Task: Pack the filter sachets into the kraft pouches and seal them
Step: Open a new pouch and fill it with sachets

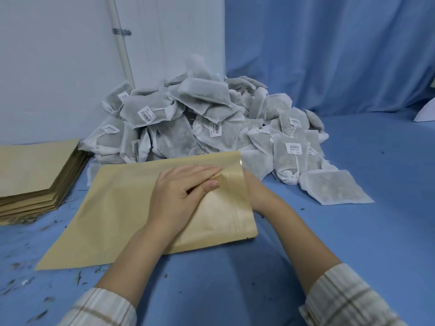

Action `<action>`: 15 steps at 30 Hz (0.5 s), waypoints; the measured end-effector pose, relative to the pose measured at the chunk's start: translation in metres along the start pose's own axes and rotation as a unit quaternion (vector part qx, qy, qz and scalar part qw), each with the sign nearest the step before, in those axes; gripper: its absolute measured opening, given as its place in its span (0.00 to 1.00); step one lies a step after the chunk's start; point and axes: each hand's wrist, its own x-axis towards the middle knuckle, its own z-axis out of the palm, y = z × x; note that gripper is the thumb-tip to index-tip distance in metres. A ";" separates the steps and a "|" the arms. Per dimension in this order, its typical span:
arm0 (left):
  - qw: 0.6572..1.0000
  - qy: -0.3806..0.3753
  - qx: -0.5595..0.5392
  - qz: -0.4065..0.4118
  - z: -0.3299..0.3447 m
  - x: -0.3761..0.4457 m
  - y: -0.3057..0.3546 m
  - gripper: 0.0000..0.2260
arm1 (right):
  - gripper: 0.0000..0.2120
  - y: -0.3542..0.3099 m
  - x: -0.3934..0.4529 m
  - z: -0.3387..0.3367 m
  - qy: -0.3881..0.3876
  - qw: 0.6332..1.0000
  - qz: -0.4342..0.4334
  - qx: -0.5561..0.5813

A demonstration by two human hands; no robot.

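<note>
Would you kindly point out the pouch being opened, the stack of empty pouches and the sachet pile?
pouch (122, 203), head view, flat middle.
stack (35, 165), head view, top sheet.
sachet pile (204, 109), head view, middle.

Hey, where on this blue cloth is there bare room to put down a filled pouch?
Bare cloth lies right of the right hand, below the loose sachet. More lies in front between the sleeves. The sachet pile crowds the back; the pouch stack fills the left.
</note>
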 end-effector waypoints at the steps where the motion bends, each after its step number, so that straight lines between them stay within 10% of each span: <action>1: 1.000 0.006 0.004 -0.004 -0.001 0.001 -0.002 0.12 | 0.09 0.003 -0.003 -0.004 0.057 0.997 -0.045 -0.041; 4: 0.999 0.014 0.021 -0.022 -0.002 0.000 -0.007 0.11 | 0.13 0.026 0.002 -0.018 0.232 0.931 -0.024 -0.280; 7: 0.999 0.012 0.025 -0.028 -0.002 0.000 -0.009 0.11 | 0.22 0.042 0.005 -0.017 0.182 0.888 0.029 -0.421; 15: 0.999 0.025 0.010 -0.044 -0.006 0.003 -0.006 0.13 | 0.07 0.032 -0.006 -0.033 0.364 0.873 -0.147 -0.289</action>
